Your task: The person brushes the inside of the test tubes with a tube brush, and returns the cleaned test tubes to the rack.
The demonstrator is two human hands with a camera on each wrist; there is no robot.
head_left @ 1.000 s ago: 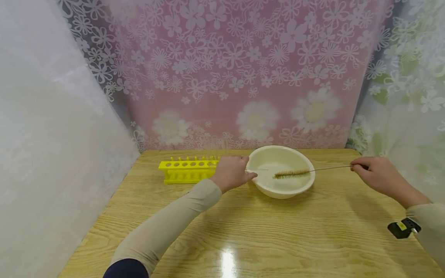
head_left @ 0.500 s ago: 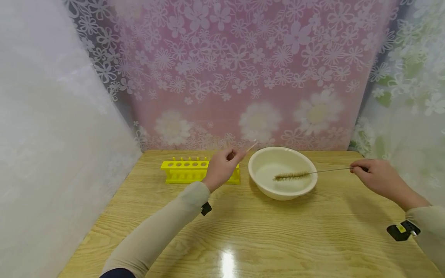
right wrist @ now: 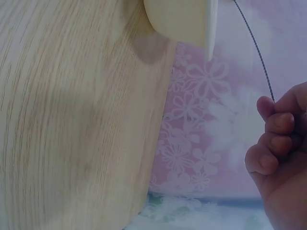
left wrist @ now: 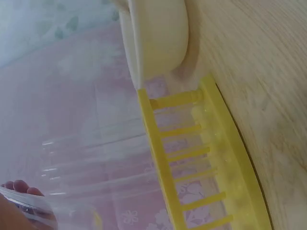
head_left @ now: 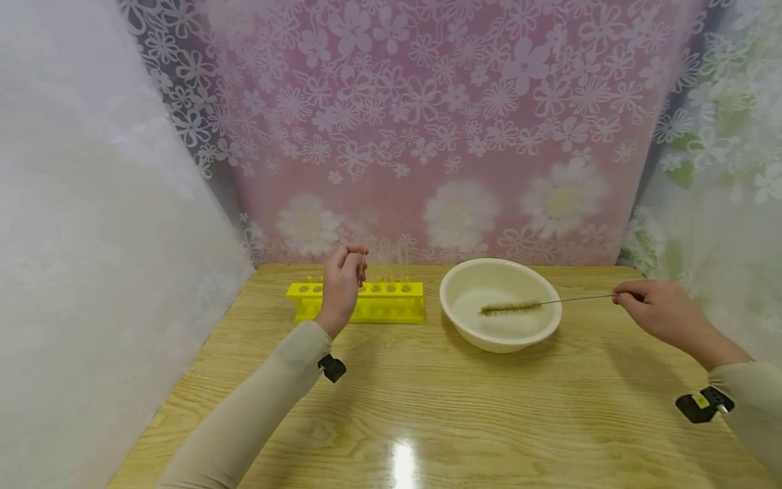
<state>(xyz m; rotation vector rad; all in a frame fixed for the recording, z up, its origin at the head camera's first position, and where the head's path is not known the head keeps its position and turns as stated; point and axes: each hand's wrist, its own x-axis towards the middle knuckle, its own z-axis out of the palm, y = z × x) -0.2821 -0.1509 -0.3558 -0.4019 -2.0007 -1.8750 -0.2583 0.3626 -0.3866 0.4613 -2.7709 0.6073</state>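
Note:
My left hand (head_left: 342,278) pinches a clear test tube (left wrist: 41,207) above the left-middle part of the yellow test tube rack (head_left: 391,316). In the left wrist view its curled fingertips (left wrist: 20,186) show behind the glass. Several other clear test tubes (head_left: 403,259) stand upright in the rack's right-hand holes. Over at the right, my right hand (head_left: 666,312) grips the thin twisted wire handle of a test tube brush (head_left: 512,308). The brush's tan bristles hang level over the inside of a cream basin (head_left: 501,343). In the right wrist view the wire (right wrist: 259,55) leaves between thumb and forefinger.
The rack and the basin stand side by side near the back of a wood-grain table (head_left: 489,421). A pink floral curtain (head_left: 391,136) hangs right behind them, with pale sheets (head_left: 91,238) at both sides. Each wrist wears a small black camera (head_left: 332,369).
My left hand has moved left with the test tube, from the basin's left rim to above the rack, and turned the tube nearly upright. The right hand and brush have stayed nearly still.

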